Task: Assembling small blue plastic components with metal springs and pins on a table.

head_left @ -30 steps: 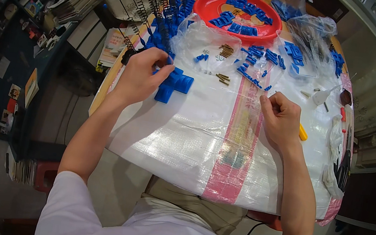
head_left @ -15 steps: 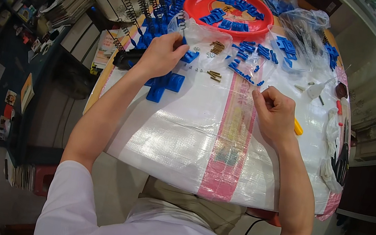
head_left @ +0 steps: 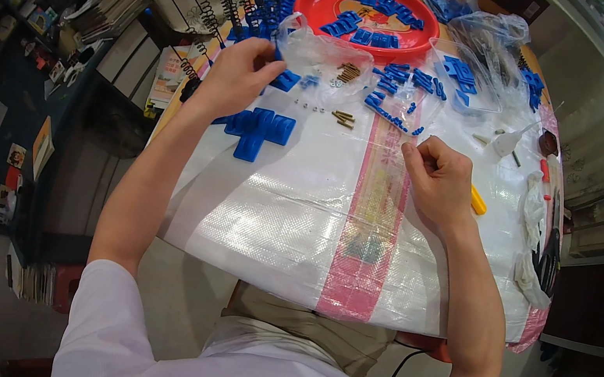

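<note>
My left hand [head_left: 239, 77] is at the left of the table, fingers closed around a blue plastic part [head_left: 285, 80] that juts out past the fingertips. Its upper portion is partly hidden by the fingers. Just below this hand lie blue plastic pieces [head_left: 254, 133] grouped in a cross shape. Behind it stands a crowd of blue bases with thin black rods and coil springs [head_left: 225, 3], the rods tipped in blue. My right hand [head_left: 442, 177] rests over the striped band of the table cover, its fingers curled together. Whatever may be between them is hidden.
Brass-coloured pins [head_left: 343, 119] and small silvery nuts [head_left: 315, 108] lie mid-table. A red basin [head_left: 304, 11] of blue parts stands at the back. Plastic bags [head_left: 492, 33], a white squeeze bottle [head_left: 506, 146] and a yellow-handled tool [head_left: 478, 201] are on the right.
My left hand has moved left and slightly away from me, carrying the blue plastic part with it. The right hand stays nearly in place.
</note>
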`<state>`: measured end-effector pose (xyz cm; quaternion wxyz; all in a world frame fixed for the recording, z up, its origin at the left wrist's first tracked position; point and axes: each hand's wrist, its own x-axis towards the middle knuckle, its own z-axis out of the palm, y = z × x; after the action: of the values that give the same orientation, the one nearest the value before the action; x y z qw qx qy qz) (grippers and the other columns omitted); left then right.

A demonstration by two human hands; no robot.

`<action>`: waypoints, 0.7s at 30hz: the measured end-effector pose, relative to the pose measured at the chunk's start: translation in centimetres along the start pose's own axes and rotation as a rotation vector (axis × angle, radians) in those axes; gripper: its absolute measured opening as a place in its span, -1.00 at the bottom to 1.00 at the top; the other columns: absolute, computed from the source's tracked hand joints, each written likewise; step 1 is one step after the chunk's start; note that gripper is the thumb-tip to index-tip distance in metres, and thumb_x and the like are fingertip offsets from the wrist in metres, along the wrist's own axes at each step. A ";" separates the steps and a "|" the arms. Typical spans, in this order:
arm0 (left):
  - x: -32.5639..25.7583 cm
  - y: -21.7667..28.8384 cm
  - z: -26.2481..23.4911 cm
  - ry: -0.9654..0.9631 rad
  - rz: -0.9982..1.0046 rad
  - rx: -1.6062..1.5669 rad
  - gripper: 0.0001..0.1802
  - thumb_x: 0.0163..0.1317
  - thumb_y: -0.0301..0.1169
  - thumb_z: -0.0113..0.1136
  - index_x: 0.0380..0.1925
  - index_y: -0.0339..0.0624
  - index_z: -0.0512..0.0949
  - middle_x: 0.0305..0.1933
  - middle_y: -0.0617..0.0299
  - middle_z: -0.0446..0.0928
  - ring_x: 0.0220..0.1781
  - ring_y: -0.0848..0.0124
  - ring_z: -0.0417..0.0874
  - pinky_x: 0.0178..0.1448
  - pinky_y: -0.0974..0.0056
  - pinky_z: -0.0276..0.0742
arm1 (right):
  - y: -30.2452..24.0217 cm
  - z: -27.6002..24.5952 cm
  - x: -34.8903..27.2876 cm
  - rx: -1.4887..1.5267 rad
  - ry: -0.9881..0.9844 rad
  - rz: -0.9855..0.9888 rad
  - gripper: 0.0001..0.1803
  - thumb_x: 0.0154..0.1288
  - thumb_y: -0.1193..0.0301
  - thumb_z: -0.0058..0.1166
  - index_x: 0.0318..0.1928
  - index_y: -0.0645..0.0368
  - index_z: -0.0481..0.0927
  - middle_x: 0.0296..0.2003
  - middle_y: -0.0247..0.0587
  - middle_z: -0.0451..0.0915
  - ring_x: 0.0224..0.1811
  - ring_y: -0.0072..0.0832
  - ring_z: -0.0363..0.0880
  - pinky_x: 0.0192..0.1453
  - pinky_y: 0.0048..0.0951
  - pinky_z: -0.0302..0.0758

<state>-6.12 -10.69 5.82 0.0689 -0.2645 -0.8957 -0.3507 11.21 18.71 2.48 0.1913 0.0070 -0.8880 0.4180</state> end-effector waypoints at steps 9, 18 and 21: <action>-2.5 -0.7 1.0 0.026 -0.087 0.046 -0.70 0.25 -0.28 0.33 -0.28 -0.36 0.65 -0.36 0.01 0.69 -0.34 0.28 0.70 -0.16 0.23 0.58 | 0.3 0.1 0.0 -0.014 0.003 -0.035 -0.70 0.33 0.36 0.26 -0.47 0.29 0.56 -0.70 -0.24 0.46 -0.66 -0.62 0.31 -0.53 -0.46 0.27; -3.1 -1.1 2.0 0.054 -0.019 0.074 -0.72 0.24 -0.30 0.34 -0.29 -0.37 0.64 -0.35 -0.02 0.66 -0.33 0.15 0.69 -0.18 0.16 0.57 | 0.3 0.0 0.0 0.000 0.004 -0.017 -0.72 0.33 0.37 0.25 -0.46 0.30 0.57 -0.69 -0.25 0.48 -0.66 -0.62 0.31 -0.52 -0.47 0.28; -3.4 -1.9 2.2 0.063 0.005 0.107 -0.72 0.24 -0.32 0.33 -0.28 -0.38 0.63 -0.34 -0.03 0.66 -0.32 0.11 0.69 -0.17 0.15 0.57 | 0.3 0.1 0.0 0.000 0.004 -0.018 -0.72 0.33 0.37 0.26 -0.45 0.30 0.58 -0.68 -0.24 0.50 -0.65 -0.63 0.34 -0.51 -0.48 0.30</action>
<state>-4.06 -11.87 1.97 0.1119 -0.2516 -0.9099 -0.3102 11.10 18.84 2.17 0.1968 0.0140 -0.8876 0.4163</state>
